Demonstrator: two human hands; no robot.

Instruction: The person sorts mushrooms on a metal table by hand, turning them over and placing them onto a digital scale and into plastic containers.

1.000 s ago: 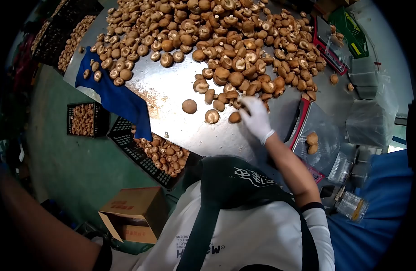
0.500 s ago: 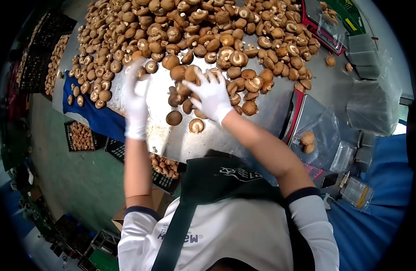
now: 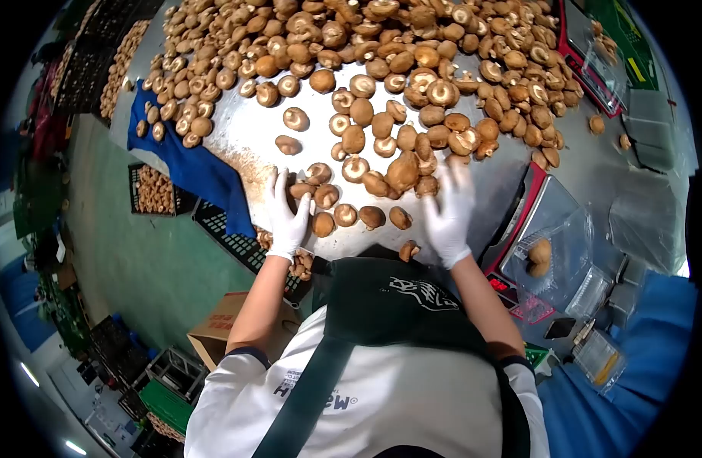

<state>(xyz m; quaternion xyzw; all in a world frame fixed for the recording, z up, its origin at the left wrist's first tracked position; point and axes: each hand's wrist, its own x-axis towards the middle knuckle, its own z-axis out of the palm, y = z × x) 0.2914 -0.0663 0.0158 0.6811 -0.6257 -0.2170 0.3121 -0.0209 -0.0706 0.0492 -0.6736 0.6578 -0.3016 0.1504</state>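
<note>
Both hands wear white gloves over the metal table (image 3: 488, 187). My left hand (image 3: 286, 215) rests at the left of a loose group of brown shiitake mushrooms (image 3: 403, 174), its fingers spread and touching the nearest caps. On the group's right side, my right hand (image 3: 450, 214) has its fingers apart, partly blurred, close to the caps and holding nothing. Some mushrooms lie stem up, others cap up. One mushroom (image 3: 409, 250) sits by the table's front edge, against my apron. Beyond the group spreads a large heap of mushrooms (image 3: 305, 30).
A blue cloth (image 3: 202, 179) hangs over the left edge. On the right, a red-edged scale (image 3: 519, 206) carries a clear plastic box with mushrooms (image 3: 539, 256). Stacked clear boxes (image 3: 648, 217) stand beyond it. Black crates (image 3: 154, 189) and a cardboard box (image 3: 221, 328) are below.
Both hands have moved back toward my body, the right hand also to the right. Several mushrooms now lie spread out nearer the front edge. The view has shifted slightly.
</note>
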